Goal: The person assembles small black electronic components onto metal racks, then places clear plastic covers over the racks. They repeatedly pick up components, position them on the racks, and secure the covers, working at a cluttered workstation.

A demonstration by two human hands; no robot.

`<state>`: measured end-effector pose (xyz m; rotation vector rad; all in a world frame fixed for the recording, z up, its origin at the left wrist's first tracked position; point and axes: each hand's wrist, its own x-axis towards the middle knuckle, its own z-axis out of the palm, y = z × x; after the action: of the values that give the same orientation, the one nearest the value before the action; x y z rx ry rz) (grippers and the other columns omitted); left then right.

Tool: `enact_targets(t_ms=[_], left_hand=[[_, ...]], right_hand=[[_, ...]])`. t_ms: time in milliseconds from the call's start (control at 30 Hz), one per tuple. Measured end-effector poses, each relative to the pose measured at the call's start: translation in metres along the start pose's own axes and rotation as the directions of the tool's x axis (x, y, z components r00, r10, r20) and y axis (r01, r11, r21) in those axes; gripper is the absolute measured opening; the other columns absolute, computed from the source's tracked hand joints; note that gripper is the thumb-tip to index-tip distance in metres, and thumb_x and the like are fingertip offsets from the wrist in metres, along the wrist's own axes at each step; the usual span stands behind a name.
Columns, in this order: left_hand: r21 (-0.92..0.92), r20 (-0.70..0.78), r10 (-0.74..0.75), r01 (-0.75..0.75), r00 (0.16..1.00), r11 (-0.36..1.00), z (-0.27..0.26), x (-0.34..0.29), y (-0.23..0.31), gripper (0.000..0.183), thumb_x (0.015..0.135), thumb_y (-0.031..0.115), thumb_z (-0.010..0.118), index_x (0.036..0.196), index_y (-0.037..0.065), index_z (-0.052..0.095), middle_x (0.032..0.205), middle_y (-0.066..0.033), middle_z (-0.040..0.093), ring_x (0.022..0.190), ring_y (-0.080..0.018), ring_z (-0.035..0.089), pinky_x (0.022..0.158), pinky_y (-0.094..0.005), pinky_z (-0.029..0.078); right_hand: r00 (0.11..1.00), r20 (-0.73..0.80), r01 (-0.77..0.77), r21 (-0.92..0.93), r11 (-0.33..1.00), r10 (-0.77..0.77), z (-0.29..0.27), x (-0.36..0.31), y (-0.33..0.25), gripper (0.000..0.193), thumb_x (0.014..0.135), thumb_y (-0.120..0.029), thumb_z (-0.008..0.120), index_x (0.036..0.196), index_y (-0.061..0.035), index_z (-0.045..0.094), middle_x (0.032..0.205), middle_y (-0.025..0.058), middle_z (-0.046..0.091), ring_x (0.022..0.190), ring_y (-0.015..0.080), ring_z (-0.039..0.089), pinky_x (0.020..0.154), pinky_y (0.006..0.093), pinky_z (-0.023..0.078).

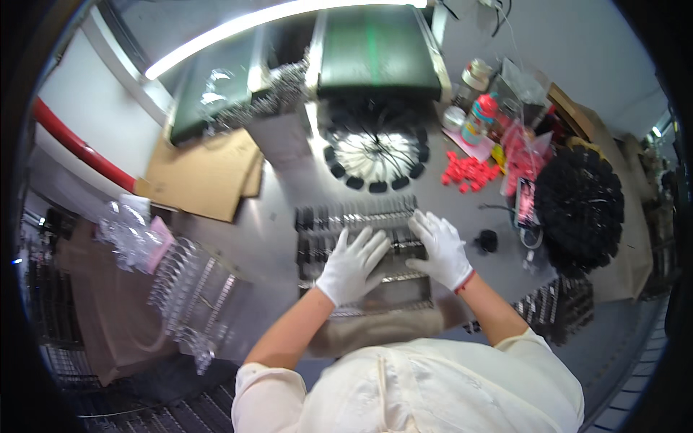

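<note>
A metal rack with rows of small dark and shiny slotted parts lies on the table in front of me. My left hand, in a white glove, lies over its left-middle part, fingers stretched and spread toward the rows. Over the rack's right end is my right hand, gloved too, its fingers extended and apart from the thumb. Neither hand visibly grips anything. The palms and fingers hide part of the rows. Beyond the rack stands a round arrangement of black-tipped pieces with thin black leads.
Green conveyor belts end at the far side. Small red pieces, a red-capped bottle and a big black bundle stand right, with a phone. Cardboard and clear plastic trays lie left.
</note>
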<state>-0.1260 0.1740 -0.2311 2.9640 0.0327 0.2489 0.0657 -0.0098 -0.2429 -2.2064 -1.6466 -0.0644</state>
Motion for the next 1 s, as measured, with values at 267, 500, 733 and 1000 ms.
enact_targets(t_ms=[267,500,733,1000], left_hand=[[-0.263,-0.502,-0.533,0.467,0.681,0.844,-0.045,-0.059,-0.136,0.039,0.092,0.026,0.068,0.123,0.002,0.066,0.121,-0.0178,0.068,0.117,-0.0356,0.062,0.103,-0.0439,0.047],[-0.288,-0.740,-0.565,0.586,0.365,0.757,-0.110,0.026,-0.280,0.043,0.090,0.038,0.072,0.119,0.006,0.071,0.111,-0.0151,0.068,0.111,-0.0320,0.061,0.096,-0.0444,0.049],[0.067,-0.658,-0.507,0.714,0.557,0.697,-0.140,0.089,-0.328,0.023,0.090,0.032,0.065,0.094,0.013,0.077,0.096,-0.0137,0.073,0.088,-0.0342,0.070,0.081,-0.0475,0.055],[0.217,-0.877,-0.087,0.552,0.472,0.805,-0.162,0.060,-0.302,0.017,0.098,0.023,0.060,0.101,0.013,0.073,0.096,-0.0090,0.074,0.083,-0.0243,0.072,0.069,-0.0383,0.058]], right_hand=[[0.969,0.128,0.214,-0.014,0.977,-0.210,0.022,0.029,-0.007,0.077,0.077,-0.037,0.083,0.142,-0.0086,0.054,0.151,0.0098,0.052,0.140,0.0284,0.046,0.116,0.0540,0.036],[0.987,0.148,-0.038,-0.140,0.989,0.059,-0.007,0.010,-0.050,0.076,0.082,-0.045,0.078,0.142,-0.0056,0.055,0.151,0.0164,0.049,0.142,0.0331,0.042,0.117,0.0566,0.033],[0.836,0.548,-0.064,0.037,0.997,0.033,0.014,-0.043,-0.105,0.038,0.092,-0.045,0.065,0.094,-0.0072,0.068,0.088,0.0170,0.072,0.078,0.0382,0.070,0.071,0.0516,0.055],[0.955,0.274,-0.133,0.067,0.989,0.110,-0.022,-0.013,-0.105,0.053,0.092,-0.057,0.062,0.071,-0.0090,0.072,0.066,0.0137,0.068,0.062,0.0347,0.068,0.062,0.0460,0.054]])
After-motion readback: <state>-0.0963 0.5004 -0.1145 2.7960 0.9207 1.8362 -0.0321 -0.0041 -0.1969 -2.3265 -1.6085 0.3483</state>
